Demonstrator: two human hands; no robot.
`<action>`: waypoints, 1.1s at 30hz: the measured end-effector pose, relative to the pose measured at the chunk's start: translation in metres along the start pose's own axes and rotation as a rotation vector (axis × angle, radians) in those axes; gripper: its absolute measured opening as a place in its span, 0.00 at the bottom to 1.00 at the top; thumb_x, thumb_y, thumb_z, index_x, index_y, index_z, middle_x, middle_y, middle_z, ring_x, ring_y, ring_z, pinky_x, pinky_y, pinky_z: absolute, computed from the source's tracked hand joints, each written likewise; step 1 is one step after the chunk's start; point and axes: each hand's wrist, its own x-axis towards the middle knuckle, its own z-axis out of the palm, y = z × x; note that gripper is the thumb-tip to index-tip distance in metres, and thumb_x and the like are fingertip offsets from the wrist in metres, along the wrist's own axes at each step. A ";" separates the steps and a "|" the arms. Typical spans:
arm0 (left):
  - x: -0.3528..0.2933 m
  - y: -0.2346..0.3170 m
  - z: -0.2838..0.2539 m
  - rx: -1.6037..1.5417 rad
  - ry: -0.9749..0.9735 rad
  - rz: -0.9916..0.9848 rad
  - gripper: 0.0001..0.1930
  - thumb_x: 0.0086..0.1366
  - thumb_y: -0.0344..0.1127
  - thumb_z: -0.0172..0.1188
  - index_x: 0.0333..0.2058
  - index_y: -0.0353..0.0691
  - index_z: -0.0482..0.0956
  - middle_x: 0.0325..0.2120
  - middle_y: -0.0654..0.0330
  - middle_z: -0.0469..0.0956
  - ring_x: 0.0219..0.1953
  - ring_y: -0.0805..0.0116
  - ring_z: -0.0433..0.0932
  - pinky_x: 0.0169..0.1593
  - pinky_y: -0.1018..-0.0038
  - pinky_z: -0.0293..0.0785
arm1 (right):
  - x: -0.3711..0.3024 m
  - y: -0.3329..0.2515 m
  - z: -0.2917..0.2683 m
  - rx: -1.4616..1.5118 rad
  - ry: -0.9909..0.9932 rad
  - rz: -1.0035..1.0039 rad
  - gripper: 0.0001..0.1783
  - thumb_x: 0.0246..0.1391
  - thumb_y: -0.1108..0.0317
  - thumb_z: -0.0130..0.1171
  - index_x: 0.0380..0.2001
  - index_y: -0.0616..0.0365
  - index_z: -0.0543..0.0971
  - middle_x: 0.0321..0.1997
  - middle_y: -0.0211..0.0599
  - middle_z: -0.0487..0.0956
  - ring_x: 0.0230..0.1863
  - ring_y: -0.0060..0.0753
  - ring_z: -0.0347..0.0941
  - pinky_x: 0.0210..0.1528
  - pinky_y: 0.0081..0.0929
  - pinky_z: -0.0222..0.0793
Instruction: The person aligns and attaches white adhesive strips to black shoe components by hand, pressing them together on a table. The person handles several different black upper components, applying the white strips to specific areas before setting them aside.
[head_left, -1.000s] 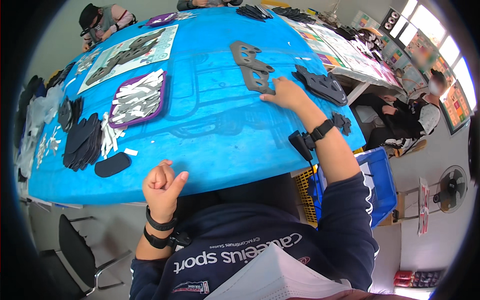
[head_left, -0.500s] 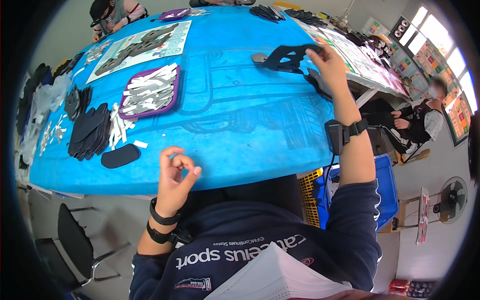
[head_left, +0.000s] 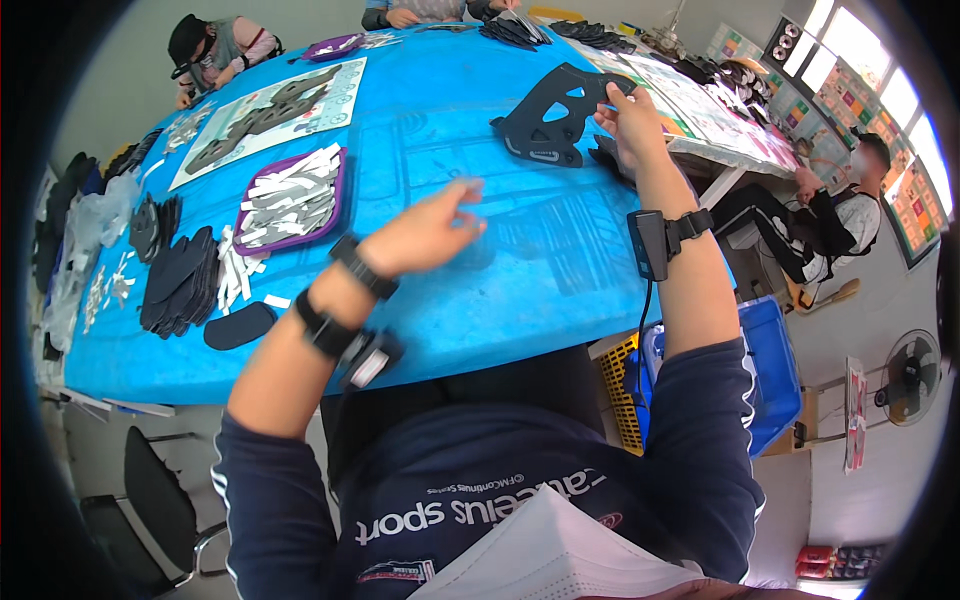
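My right hand (head_left: pixel 632 125) pinches the edge of a black shoe upper piece (head_left: pixel 550 118) with cut-out openings, raised above the far right of the blue table. Beneath that hand lie more black pieces (head_left: pixel 607 158), partly covered by it. My left hand (head_left: pixel 435 228) is over the middle of the table, blurred by motion, its fingers apart with nothing seen in them. Left of it stands a purple basket (head_left: pixel 343 195) heaped with white and grey strips (head_left: pixel 290 202). A stack of black rounded pads (head_left: pixel 180 285) and one loose black pad (head_left: pixel 240 327) lie at the near left.
A printed sheet (head_left: pixel 345 98) bearing dark grey cut-out pieces (head_left: pixel 268 115) is at the far left. Co-workers sit at the far edge (head_left: pixel 415 12) and far left corner (head_left: pixel 215 55); another person (head_left: pixel 850 205) sits at right. Below the table's right edge is a blue crate (head_left: pixel 775 375).
My left hand has moved forward and right from the table's near edge. My right hand has lifted and turned the shoe upper piece, so more of its face shows.
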 end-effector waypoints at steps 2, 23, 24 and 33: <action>0.051 -0.019 -0.001 0.030 0.095 -0.074 0.28 0.66 0.35 0.54 0.62 0.38 0.56 0.56 0.48 0.68 0.53 0.59 0.73 0.54 0.67 0.70 | -0.002 0.004 0.002 -0.015 -0.013 0.000 0.11 0.62 0.64 0.53 0.43 0.53 0.66 0.37 0.34 0.71 0.35 0.27 0.71 0.38 0.26 0.73; 0.171 -0.080 0.025 -0.408 0.499 -0.417 0.07 0.61 0.29 0.60 0.36 0.32 0.82 0.33 0.56 0.81 0.28 0.70 0.79 0.35 0.76 0.77 | -0.034 0.039 0.009 -0.071 -0.219 0.235 0.10 0.63 0.67 0.49 0.43 0.61 0.69 0.36 0.34 0.74 0.33 0.25 0.72 0.30 0.28 0.71; 0.170 -0.084 0.024 -0.408 0.506 -0.452 0.07 0.61 0.28 0.60 0.37 0.32 0.81 0.32 0.56 0.81 0.26 0.71 0.78 0.33 0.77 0.78 | -0.043 0.033 0.007 0.012 -0.274 0.205 0.11 0.62 0.69 0.50 0.44 0.63 0.68 0.39 0.36 0.75 0.36 0.26 0.73 0.32 0.24 0.71; 0.127 -0.018 0.011 -0.415 0.234 -0.176 0.23 0.66 0.53 0.52 0.45 0.39 0.79 0.28 0.58 0.80 0.28 0.70 0.79 0.34 0.74 0.76 | -0.127 -0.034 0.005 -0.329 -0.099 -0.454 0.11 0.58 0.69 0.58 0.43 0.61 0.77 0.34 0.27 0.76 0.31 0.15 0.70 0.34 0.16 0.66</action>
